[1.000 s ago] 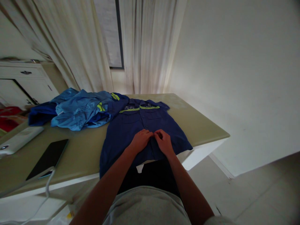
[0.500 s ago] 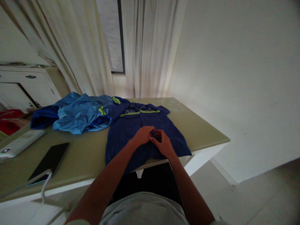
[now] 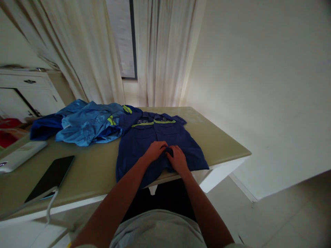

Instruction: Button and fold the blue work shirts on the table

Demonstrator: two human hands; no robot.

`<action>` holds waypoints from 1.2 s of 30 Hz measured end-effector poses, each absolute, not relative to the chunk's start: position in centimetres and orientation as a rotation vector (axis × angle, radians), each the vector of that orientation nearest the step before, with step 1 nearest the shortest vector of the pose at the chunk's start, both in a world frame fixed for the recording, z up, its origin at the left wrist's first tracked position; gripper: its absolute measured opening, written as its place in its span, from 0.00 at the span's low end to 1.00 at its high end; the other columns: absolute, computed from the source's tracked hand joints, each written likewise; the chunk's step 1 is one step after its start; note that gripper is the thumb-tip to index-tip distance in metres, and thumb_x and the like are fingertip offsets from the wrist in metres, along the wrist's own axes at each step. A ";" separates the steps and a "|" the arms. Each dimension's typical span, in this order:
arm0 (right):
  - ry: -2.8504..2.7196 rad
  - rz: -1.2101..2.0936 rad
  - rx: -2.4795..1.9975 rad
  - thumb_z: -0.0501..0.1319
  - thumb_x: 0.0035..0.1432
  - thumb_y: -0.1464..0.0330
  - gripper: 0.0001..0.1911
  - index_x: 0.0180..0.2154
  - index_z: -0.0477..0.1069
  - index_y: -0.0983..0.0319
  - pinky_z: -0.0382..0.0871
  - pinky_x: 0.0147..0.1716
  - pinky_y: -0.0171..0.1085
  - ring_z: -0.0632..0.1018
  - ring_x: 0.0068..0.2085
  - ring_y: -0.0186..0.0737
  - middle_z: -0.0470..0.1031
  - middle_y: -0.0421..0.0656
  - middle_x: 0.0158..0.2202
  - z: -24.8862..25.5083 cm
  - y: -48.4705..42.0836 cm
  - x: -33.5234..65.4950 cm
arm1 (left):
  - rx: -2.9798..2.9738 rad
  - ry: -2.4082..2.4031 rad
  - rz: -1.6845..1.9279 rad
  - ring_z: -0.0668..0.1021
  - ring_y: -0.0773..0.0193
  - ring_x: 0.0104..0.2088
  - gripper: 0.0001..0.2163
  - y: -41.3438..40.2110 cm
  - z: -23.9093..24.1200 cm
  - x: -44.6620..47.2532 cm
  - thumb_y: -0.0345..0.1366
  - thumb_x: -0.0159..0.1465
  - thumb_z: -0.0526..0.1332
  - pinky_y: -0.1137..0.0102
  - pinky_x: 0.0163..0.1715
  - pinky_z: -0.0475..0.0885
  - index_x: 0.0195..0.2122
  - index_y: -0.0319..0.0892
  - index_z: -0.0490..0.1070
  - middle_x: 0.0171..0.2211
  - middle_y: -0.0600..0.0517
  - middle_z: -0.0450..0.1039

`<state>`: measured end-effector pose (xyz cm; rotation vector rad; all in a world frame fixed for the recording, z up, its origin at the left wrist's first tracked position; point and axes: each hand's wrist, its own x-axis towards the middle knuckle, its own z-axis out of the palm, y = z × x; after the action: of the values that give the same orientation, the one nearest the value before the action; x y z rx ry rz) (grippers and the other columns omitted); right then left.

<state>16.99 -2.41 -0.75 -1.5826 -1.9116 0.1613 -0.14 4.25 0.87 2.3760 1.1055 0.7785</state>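
Olive tabletop (image 3: 219, 141) bearing a navy shirt (image 3: 164, 132), spread beneath the fingers; left hand (image 3: 156, 150) and right hand (image 3: 179, 160) pinch a raised fold of its lower front.

A dark-framed window (image 3: 121, 39) is flanked by long cream curtains (image 3: 86, 51), with a white cabinet (image 3: 28, 89) placed at far left. An olive-topped table (image 3: 219, 137) is bordered rightward by a plain pale wall (image 3: 263, 89); the light tiled floor (image 3: 289, 217) is dimly lit.

The shirt (image 3: 161, 135) is navy — its chest stripes (image 3: 164, 122) lime — the tabletop (image 3: 218, 139) olive.
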 end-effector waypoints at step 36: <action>-1.894 0.239 -1.526 0.61 0.66 0.67 0.07 0.45 0.75 0.58 0.70 0.50 0.44 0.77 0.46 0.48 0.77 0.47 0.43 -0.4 -2.9 17.3 | 2.354 1.075 0.849 0.80 0.61 0.42 0.11 3.6 0.9 -0.7 0.25 0.60 0.62 0.67 0.47 0.73 0.40 0.42 0.82 0.41 0.50 0.80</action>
<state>17.28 -2.89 -0.43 -1.5263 -1.8944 0.2389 -0.71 3.58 0.87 2.3541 1.0748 0.8488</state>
